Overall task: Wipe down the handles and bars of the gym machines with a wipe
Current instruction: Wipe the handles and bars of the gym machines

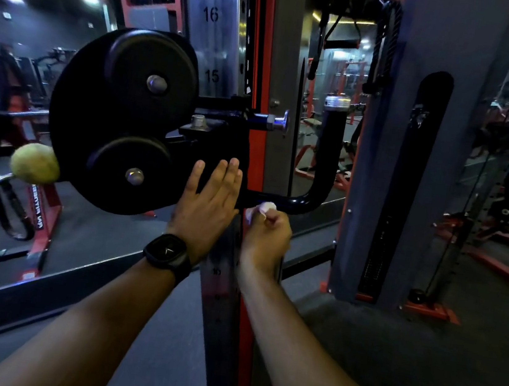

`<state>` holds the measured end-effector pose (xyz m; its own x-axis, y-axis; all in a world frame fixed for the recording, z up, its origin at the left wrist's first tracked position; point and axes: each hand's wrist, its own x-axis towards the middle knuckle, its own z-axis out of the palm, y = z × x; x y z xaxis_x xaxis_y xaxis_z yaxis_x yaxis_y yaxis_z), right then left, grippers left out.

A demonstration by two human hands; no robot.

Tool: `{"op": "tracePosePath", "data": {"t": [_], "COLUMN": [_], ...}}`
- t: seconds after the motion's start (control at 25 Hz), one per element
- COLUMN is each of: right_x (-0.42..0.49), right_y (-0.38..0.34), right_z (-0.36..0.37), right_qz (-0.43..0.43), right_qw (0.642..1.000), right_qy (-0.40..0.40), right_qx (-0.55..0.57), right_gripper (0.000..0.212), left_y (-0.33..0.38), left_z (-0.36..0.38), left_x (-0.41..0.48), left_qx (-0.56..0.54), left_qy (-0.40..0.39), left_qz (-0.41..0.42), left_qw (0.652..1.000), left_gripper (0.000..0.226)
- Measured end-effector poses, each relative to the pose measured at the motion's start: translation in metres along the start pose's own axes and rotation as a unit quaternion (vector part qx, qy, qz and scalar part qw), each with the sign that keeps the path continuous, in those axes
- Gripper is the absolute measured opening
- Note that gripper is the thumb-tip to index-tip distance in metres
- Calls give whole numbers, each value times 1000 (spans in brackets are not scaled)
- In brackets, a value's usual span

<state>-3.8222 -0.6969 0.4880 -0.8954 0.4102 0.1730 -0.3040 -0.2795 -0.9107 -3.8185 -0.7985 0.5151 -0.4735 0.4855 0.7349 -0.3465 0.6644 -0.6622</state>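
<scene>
A black L-shaped bar juts from the pulley carriage and bends upward to a chrome cap. My right hand grips a crumpled white wipe and holds it against the underside of the bar's horizontal part. My left hand, with a black watch on the wrist, lies flat with straight fingers against the black pulley housing beside the bar.
The carriage rides on a red and grey upright with numbered positions 15 and 16. A yellowish ball hangs at the left by the housing. A grey weight-stack column stands right. Strap handles and rope hang above; other red machines stand behind.
</scene>
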Motion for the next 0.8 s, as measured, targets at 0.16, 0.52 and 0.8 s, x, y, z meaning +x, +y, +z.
{"op": "tracePosePath", "data": {"t": [0.16, 0.52, 0.8], "right_x": [6, 52, 52], "right_y": [-11, -36, -55], "right_z": [-39, -38, -34], "right_qz": [-344, -509, -492], "right_qw": [913, 596, 499], "right_qy": [-40, -127, -167], "right_qx": [-215, -609, -694], "right_gripper": [16, 34, 29], "left_y": [-2, 4, 7], "left_z": [4, 6, 6], "left_x": [-6, -8, -9], "left_qx": [-11, -38, -34], "left_qy": [-5, 12, 5], "left_qz": [13, -2, -20], "left_qw": [1000, 999, 999], "left_gripper": [71, 67, 73]}}
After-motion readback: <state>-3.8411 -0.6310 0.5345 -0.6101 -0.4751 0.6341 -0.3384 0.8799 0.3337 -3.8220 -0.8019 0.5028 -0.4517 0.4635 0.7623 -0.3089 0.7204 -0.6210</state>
